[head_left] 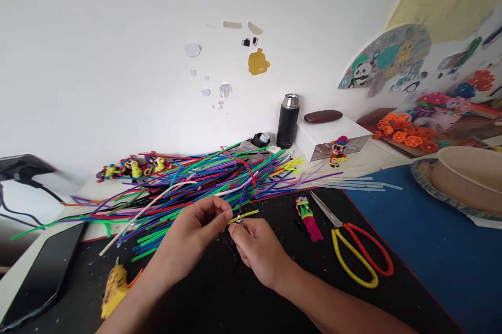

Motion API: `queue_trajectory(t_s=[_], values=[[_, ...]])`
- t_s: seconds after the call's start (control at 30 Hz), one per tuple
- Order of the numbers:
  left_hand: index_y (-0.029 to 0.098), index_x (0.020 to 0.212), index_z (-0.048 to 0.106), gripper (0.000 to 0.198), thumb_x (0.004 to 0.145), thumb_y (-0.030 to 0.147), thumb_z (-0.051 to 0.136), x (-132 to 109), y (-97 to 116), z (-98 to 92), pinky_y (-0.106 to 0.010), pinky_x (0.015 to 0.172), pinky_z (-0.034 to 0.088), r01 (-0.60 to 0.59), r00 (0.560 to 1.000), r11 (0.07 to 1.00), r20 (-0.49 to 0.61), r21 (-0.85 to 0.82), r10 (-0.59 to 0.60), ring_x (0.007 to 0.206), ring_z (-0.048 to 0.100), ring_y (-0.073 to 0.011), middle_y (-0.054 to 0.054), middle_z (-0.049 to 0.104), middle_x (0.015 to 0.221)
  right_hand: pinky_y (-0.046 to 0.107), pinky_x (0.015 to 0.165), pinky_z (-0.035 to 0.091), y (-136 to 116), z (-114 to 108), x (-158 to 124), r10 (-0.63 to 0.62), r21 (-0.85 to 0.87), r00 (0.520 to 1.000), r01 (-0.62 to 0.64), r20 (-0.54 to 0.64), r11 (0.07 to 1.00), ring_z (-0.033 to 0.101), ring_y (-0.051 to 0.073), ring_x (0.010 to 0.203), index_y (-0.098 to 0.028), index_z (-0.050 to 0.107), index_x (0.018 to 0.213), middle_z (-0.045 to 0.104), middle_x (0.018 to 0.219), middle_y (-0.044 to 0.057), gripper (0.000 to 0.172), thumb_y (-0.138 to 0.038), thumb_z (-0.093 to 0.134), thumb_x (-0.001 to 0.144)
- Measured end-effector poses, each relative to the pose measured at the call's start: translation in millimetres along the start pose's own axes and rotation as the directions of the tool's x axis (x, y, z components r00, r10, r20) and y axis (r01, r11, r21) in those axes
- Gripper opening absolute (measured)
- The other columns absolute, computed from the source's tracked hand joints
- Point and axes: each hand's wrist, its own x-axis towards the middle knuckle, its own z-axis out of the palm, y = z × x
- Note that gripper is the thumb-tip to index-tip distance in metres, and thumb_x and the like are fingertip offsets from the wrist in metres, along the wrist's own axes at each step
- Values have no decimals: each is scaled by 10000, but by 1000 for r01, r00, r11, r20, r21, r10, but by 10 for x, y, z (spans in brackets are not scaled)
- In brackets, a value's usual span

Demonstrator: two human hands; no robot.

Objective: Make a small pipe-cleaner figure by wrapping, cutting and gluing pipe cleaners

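Note:
My left hand [196, 232] and my right hand [261, 250] meet over a black mat [219, 297], both pinched on a short yellow pipe cleaner [245, 215] with a dark purple strand hanging under it. A big heap of coloured pipe cleaners [188, 182] lies just beyond the hands. To the right of my right hand lie a small pink and green pipe-cleaner figure [308, 219] and scissors [353, 245] with red and yellow handles.
A yellow glue gun [113, 289] and a black phone [43, 276] lie at the left. At the back stand a black flask [288, 121], a white box [333, 138] and small figures [131, 167]. A blue mat [431, 245] and a straw hat [466, 177] fill the right.

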Motion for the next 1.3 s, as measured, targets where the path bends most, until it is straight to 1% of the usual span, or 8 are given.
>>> queue_trajectory(t_s=[0.23, 0.67, 0.83, 0.97, 1.03, 1.13, 1.23, 1.3], values=[[199, 875, 692, 441, 892, 638, 731, -19, -27, 11, -252, 610, 398, -4, 1000, 1000, 13, -7, 4, 652, 480, -150, 20, 578, 706, 301, 511, 160, -7, 0, 2, 0, 11, 1000, -1, 7, 1000, 213, 88, 478, -256, 380, 612, 260, 469, -101, 541, -637, 620, 911], [184, 877, 673, 527, 861, 709, 722, -22, 17, 26, -269, 641, 404, 37, 998, 999, 42, 18, -38, 683, 499, -160, 3, 604, 736, 289, 488, 141, 10, 11, -1, 26, 48, 999, -27, 27, 998, 182, 56, 421, -253, 363, 622, 257, 476, -120, 529, -604, 635, 910], [183, 879, 679, 514, 872, 695, 714, -28, 16, 24, -268, 639, 404, 28, 999, 999, 36, 27, -29, 682, 489, -157, 5, 599, 746, 284, 463, 147, -6, 2, 15, 44, 48, 999, -44, 7, 998, 189, 53, 401, -257, 361, 591, 271, 457, -112, 568, -660, 631, 886], [188, 878, 681, 484, 871, 671, 725, -27, -5, 5, -255, 607, 380, 20, 1000, 1000, 13, 18, -20, 652, 455, -146, 27, 558, 706, 278, 441, 159, -25, -5, 16, 64, 66, 998, -64, 5, 996, 208, 54, 393, -255, 378, 569, 290, 452, -105, 598, -700, 653, 859], [191, 880, 684, 472, 869, 661, 733, -21, -13, -8, -251, 594, 370, 18, 1000, 1000, 2, 16, -18, 643, 441, -142, 33, 547, 697, 272, 432, 155, -32, -10, 18, 83, 100, 997, -83, 3, 992, 208, 54, 396, -256, 371, 566, 291, 451, -105, 610, -702, 672, 854], [196, 879, 687, 458, 865, 650, 748, -11, -19, -23, -247, 590, 371, 14, 1000, 1000, -28, 18, -13, 645, 442, -141, 34, 545, 701, 260, 421, 132, -40, -31, 29, 97, 219, 995, -101, 28, 971, 184, 49, 399, -255, 369, 586, 270, 456, -117, 619, -709, 703, 841], [197, 875, 692, 456, 862, 649, 758, -10, -29, -33, -245, 596, 383, 11, 999, 1000, -42, 11, -10, 648, 451, -141, 35, 546, 698, 245, 426, 102, -43, -68, 44, 68, 354, 996, -84, 58, 931, 165, 42, 413, -239, 413, 625, 266, 484, -128, 626, -736, 742, 815], [197, 877, 698, 455, 864, 647, 763, -15, -41, -38, -245, 600, 389, 17, 999, 1000, -37, -4, -17, 647, 454, -140, 35, 550, 695, 238, 436, 92, -44, -91, 48, 46, 400, 995, -78, 90, 913, 171, 42, 428, -223, 467, 675, 284, 508, -128, 621, -755, 756, 811]])
